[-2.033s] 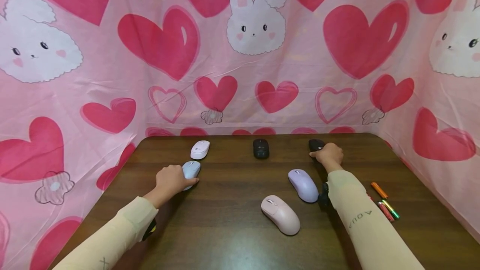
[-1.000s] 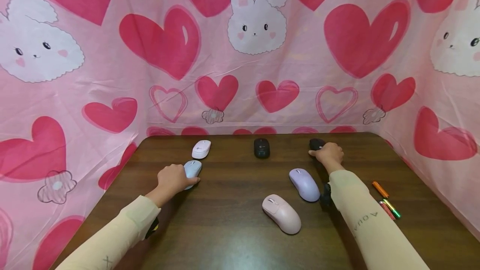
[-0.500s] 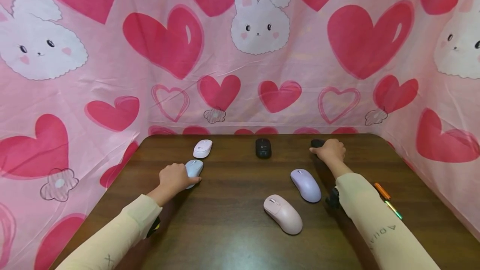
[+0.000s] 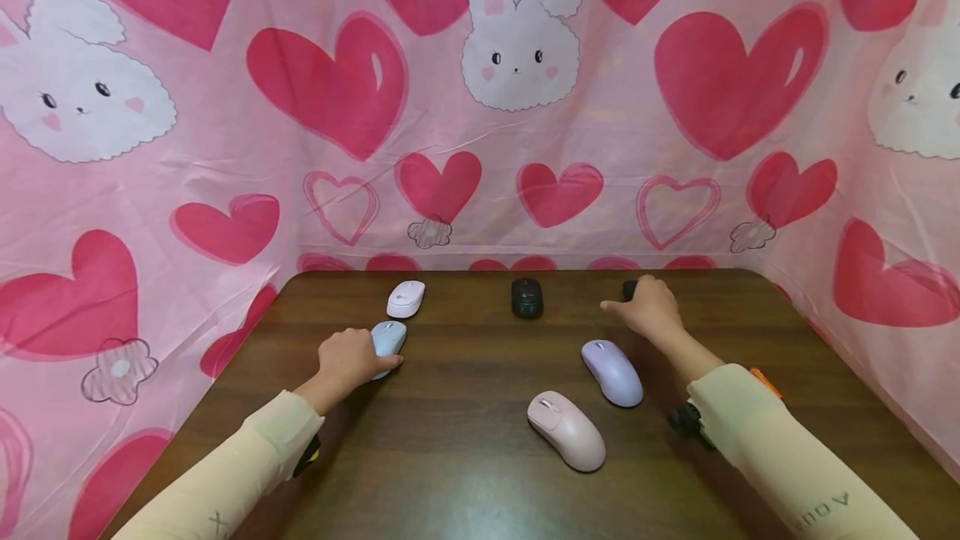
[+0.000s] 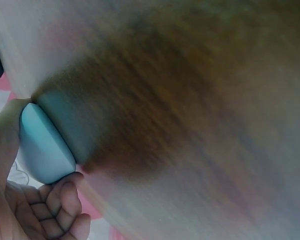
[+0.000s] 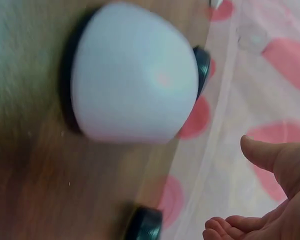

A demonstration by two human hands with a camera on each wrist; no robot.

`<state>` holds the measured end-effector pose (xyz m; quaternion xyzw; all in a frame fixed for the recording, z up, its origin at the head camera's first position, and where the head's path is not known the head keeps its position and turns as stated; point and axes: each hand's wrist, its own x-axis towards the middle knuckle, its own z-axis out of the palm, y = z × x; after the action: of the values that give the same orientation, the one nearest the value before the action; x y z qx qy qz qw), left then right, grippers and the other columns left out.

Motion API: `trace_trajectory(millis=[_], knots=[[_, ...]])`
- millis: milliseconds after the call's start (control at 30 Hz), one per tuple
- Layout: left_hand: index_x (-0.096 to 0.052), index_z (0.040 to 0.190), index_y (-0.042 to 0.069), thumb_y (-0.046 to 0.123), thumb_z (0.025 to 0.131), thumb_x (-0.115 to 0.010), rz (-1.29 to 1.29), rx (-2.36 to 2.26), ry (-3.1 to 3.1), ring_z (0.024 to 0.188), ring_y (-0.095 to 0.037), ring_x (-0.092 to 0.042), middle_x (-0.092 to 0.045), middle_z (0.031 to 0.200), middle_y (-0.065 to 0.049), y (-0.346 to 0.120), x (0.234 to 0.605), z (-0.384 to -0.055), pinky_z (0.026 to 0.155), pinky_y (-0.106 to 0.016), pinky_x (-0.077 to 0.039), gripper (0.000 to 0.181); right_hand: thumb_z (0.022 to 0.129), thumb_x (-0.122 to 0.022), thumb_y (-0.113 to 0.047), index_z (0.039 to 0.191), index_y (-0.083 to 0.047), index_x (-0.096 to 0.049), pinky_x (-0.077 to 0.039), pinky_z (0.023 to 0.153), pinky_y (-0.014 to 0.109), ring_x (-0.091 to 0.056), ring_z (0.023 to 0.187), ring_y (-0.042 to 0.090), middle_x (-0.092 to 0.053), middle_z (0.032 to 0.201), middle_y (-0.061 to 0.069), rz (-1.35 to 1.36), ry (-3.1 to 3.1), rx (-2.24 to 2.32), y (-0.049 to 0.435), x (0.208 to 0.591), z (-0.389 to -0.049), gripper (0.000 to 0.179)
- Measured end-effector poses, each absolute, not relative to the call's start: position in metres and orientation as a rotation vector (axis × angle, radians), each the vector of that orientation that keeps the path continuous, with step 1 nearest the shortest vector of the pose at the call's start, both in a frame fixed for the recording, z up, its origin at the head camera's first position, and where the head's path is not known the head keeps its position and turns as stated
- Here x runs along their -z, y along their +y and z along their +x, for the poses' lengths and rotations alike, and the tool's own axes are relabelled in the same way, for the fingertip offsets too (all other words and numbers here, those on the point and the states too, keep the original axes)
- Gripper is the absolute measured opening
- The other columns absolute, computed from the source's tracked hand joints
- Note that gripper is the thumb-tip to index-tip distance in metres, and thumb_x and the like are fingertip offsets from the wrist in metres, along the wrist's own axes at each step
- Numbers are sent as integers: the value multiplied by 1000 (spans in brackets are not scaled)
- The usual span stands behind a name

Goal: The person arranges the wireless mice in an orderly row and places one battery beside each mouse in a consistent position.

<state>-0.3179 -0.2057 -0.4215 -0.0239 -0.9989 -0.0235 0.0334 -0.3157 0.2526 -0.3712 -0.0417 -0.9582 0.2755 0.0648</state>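
Observation:
My left hand (image 4: 347, 355) grips a light blue computer mouse (image 4: 388, 338) on the table. In the left wrist view the thumb and a fingertip press its two sides, with the other fingers curled beside it. My right hand (image 4: 651, 307) is raised close by a black mouse (image 4: 629, 290) at the back right, which it partly hides. The right wrist view has its thumb spread and the palm free, with that black mouse (image 6: 145, 223) apart from the fingers. A white mouse (image 4: 406, 299) lies just behind the light blue one.
Another black mouse (image 4: 527, 297) stands at the back middle. Lavender (image 4: 612, 372) and pale pink (image 4: 567, 432) mice lie right of centre. An orange pen-like stick (image 4: 768, 382) shows behind the right sleeve. Heart-printed pink cloth (image 4: 517, 140) walls the back and sides of the wooden table (image 4: 450, 473).
My right hand has let go of the back right black mouse and lifted, its thumb spreading away. The right forearm has swung rightward, covering the other small sticks. My left hand keeps its grip.

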Motion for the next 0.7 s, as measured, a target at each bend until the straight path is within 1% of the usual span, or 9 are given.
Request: trace_trajectory(millis=[167, 233, 333, 567, 700], knots=[[-65, 83, -2, 68, 69, -72, -70, 82, -3075, 60, -28, -55, -63, 74, -15, -205, 420, -317, 48, -43, -46, 71, 83, -76, -35, 129, 20, -43, -36, 96, 60, -43, 118, 53, -47, 126, 39, 12, -2896, -851, 238, 367, -300, 79], [-65, 84, -2, 68, 69, -72, -69, 85, -3071, 60, -29, -55, -63, 75, -15, -205, 420, -317, 48, -44, -46, 71, 83, -76, -34, 130, 20, -42, -34, 97, 60, -41, 120, 53, -46, 128, 39, 52, -2897, -851, 233, 367, -294, 79], [-65, 84, -2, 68, 69, -72, -74, 84, -3064, 60, -29, -56, -63, 74, -15, -205, 421, -317, 48, -44, -45, 72, 83, -77, -33, 130, 18, -44, -35, 96, 60, -43, 120, 52, -48, 128, 37, 118, -2899, -857, 228, 368, -285, 77], [-65, 85, -2, 68, 68, -72, -66, 86, -3072, 59, -28, -55, -63, 74, -15, -206, 422, -318, 48, -43, -46, 72, 82, -78, -34, 128, 14, -48, -43, 91, 56, -51, 115, 46, -53, 126, 32, 268, -2932, -957, 218, 371, -265, 74], [-66, 86, -2, 68, 69, -72, -56, 92, -3080, 60, -28, -54, -62, 74, -15, -207, 421, -319, 49, -43, -46, 72, 79, -81, -33, 124, 13, -53, -46, 89, 53, -56, 110, 42, -58, 119, 28, 342, -2954, -986, 212, 374, -257, 69]])
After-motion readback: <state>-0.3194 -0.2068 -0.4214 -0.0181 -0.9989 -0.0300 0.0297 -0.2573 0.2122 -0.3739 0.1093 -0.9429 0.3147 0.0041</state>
